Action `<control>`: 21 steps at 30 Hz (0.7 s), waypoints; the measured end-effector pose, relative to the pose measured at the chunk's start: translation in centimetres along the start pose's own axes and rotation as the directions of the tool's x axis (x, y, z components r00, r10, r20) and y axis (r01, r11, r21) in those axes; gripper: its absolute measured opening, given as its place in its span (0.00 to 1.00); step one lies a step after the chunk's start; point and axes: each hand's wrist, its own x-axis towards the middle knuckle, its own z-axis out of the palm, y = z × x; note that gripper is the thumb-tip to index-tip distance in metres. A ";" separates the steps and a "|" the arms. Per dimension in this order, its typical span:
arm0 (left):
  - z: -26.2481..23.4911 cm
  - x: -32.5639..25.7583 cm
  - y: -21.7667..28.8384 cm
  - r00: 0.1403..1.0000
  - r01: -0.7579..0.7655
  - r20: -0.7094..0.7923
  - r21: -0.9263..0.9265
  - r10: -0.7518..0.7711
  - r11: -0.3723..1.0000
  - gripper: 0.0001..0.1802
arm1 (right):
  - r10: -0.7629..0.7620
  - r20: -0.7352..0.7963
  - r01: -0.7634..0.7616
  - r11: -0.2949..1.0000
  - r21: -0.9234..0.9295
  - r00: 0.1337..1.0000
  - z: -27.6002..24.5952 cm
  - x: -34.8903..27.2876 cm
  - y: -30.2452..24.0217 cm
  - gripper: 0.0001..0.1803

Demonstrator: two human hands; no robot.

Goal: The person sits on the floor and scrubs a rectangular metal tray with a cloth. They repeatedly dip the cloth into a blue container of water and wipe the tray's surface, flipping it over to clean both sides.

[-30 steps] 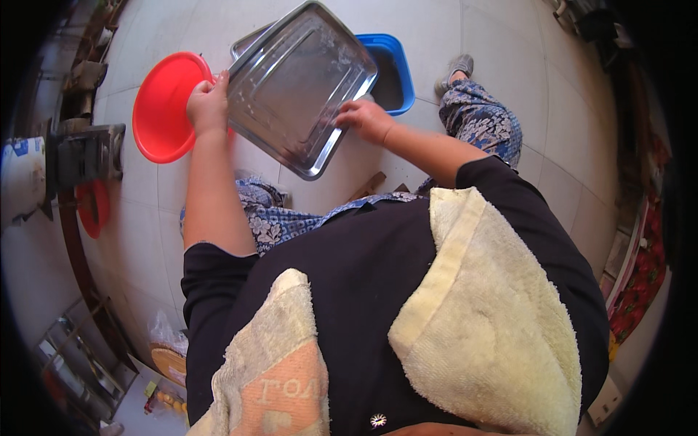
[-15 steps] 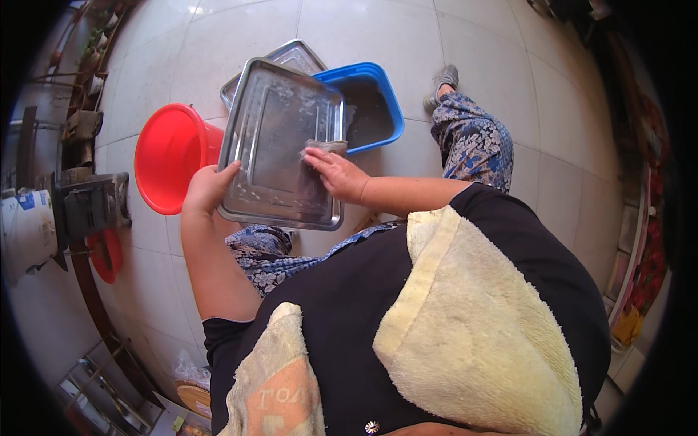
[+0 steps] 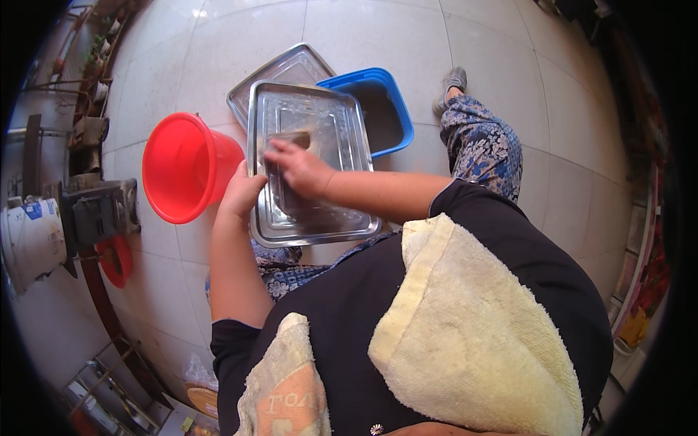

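Note:
A shiny rectangular metal tray (image 3: 336, 123) is held up in front of me. My left hand (image 3: 243, 190) grips its left rim, thumb on top and the other fingers mostly out of sight. Over the tray's inner face, my right hand (image 3: 298, 168) presses a greyish-brown cloth (image 3: 297, 138), its fingers partly blurred. Behind the held tray, a second metal tray (image 3: 291, 67) shows in part. A blue plastic tub (image 3: 408, 131) with dark, murky contents stands to the right, partly covered by the held tray.
A red bucket (image 3: 230, 163) stands left of my left hand. Farther left are a dark stand (image 3: 98, 211), a white drum-like container (image 3: 33, 236) and a red ring-shaped thing (image 3: 115, 261). My outstretched leg (image 3: 483, 149) lies right of the tub. A yellowish towel (image 3: 480, 341) hangs over my chest.
The held tray has shifted right and toward me and tilted slightly the other way. My right hand has slid the cloth leftward across it. My left hand keeps its grip.

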 end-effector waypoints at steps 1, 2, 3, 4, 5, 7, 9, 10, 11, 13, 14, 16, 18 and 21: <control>0.3 0.5 -0.3 0.999 -0.044 -0.028 0.031 0.045 0.999 0.22 | -0.072 0.017 0.072 0.997 0.017 0.997 0.5 -0.2 -0.9 0.25; 0.9 0.2 0.4 0.998 -0.033 -0.047 0.029 0.034 0.999 0.23 | -0.144 -0.022 0.144 0.989 -0.026 0.989 0.8 0.4 0.8 0.26; 1.5 -0.2 1.0 0.998 -0.021 -0.066 0.027 0.023 0.999 0.23 | -0.146 -0.068 0.140 0.986 -0.086 0.987 0.0 1.5 3.1 0.26; 1.7 -0.2 1.1 0.997 -0.049 -0.065 0.039 0.052 0.998 0.23 | 0.053 -0.080 -0.060 0.994 -0.087 0.995 -0.4 3.3 7.5 0.24; 1.7 -0.3 0.6 0.995 -0.068 -0.073 0.051 0.072 0.996 0.23 | 0.492 -0.016 -0.473 0.844 0.252 0.870 -2.7 4.9 8.3 0.20; 2.6 -0.1 0.9 0.992 -0.114 -0.051 0.036 0.116 0.993 0.21 | 0.273 -0.282 -0.319 0.939 -0.132 0.920 -2.9 4.8 16.4 0.19; 2.9 -0.4 0.4 0.984 -0.130 -0.115 0.058 0.136 0.990 0.19 | 0.349 -0.019 -0.348 0.937 0.024 0.937 -2.0 4.5 10.6 0.17; 2.6 0.3 -0.7 0.985 -0.127 -0.114 0.056 0.133 0.990 0.18 | 0.286 0.093 -0.290 0.957 0.029 0.954 -1.7 3.9 7.6 0.17; 2.6 0.5 -0.9 0.980 -0.148 -0.124 0.069 0.155 0.987 0.18 | 0.038 0.013 -0.037 0.997 -0.062 0.999 -1.1 1.5 2.9 0.19; 2.4 0.1 -1.3 0.971 -0.173 -0.147 0.114 0.189 0.978 0.18 | 0.021 0.049 -0.014 0.992 -0.127 0.999 -0.8 -0.9 -0.9 0.21; 2.7 0.0 -1.2 0.975 -0.143 -0.155 0.109 0.159 0.984 0.18 | -0.016 0.022 0.019 0.988 -0.152 1.000 -0.6 -0.5 2.9 0.22; 2.7 -0.7 -0.3 0.974 -0.122 -0.176 0.114 0.140 0.986 0.19 | 0.351 -0.018 -0.352 0.934 -0.055 0.936 -3.7 2.3 6.3 0.21; 3.1 -0.4 0.2 0.976 -0.153 -0.134 0.131 0.171 0.979 0.20 | 0.568 -0.089 -0.560 0.823 0.094 0.818 -3.0 3.1 14.8 0.19; 2.4 0.2 -0.9 0.978 -0.153 -0.131 0.102 0.165 0.983 0.21 | 0.385 0.306 -0.382 0.921 -0.071 0.871 -5.5 1.0 2.3 0.24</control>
